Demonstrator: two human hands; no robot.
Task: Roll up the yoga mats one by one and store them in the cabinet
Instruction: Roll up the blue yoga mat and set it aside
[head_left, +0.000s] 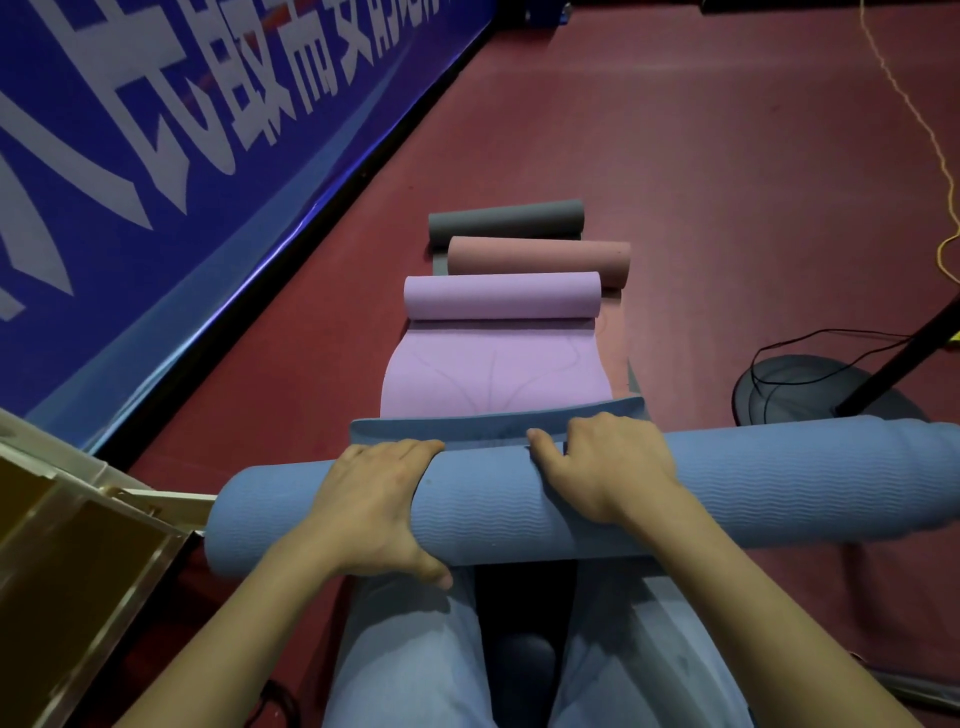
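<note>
Blue mat (571, 499) lies across the near floor, nearly rolled; left hand (371, 499) and right hand (605, 467) grasp the roll. Next: wind in the last flap (493, 428), then carry it to the cabinet (78, 545) at left.

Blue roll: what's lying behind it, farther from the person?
Beyond the blue roll, its unrolled flap overlaps a partly rolled purple mat; past that lie a pink roll and a grey roll. The floor under them is covered.
</note>
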